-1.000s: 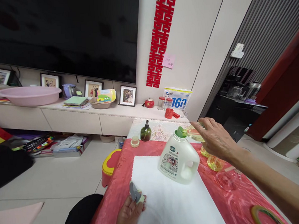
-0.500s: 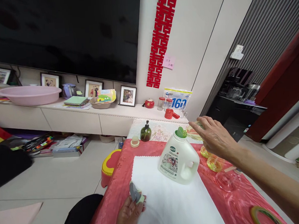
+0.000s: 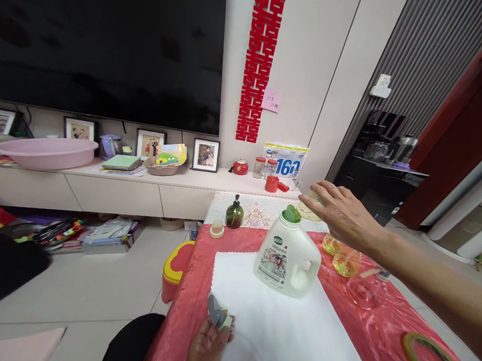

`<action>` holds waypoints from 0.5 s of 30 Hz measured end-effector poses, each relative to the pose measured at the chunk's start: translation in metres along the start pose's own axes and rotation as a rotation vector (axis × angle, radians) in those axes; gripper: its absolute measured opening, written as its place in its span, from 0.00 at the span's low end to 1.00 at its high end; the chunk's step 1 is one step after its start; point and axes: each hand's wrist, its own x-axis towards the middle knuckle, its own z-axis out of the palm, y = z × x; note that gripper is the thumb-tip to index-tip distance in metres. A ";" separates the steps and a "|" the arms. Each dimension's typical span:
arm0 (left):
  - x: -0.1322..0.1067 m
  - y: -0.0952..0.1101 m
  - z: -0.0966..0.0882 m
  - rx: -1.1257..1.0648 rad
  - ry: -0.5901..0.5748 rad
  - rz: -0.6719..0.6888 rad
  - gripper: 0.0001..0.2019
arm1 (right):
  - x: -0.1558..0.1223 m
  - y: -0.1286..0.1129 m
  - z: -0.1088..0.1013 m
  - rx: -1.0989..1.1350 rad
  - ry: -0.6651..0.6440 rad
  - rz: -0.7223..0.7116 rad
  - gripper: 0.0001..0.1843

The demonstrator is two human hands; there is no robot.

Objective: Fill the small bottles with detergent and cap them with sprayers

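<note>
Holding a small grey cap (image 3: pixel 218 314) pinched in its fingers low over the white cloth (image 3: pixel 273 329), the left hand (image 3: pixel 207 346) keeps it clear while the right hand (image 3: pixel 342 215), closed around a glass (image 3: pixel 308 210), tips it at the jug (image 3: pixel 287 253) mouth.

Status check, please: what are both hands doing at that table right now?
Right hand tips a glass of yellow liquid beside the white jug. Left hand holds a small grey-green cap. Nothing blocking.

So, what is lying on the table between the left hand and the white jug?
In the head view, only bare white cloth lies between the left hand, which holds a small grey cap, and the white jug.
</note>
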 end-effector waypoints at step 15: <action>0.000 -0.002 0.001 0.005 0.028 -0.009 0.33 | 0.014 -0.001 -0.009 -0.106 0.158 -0.118 0.20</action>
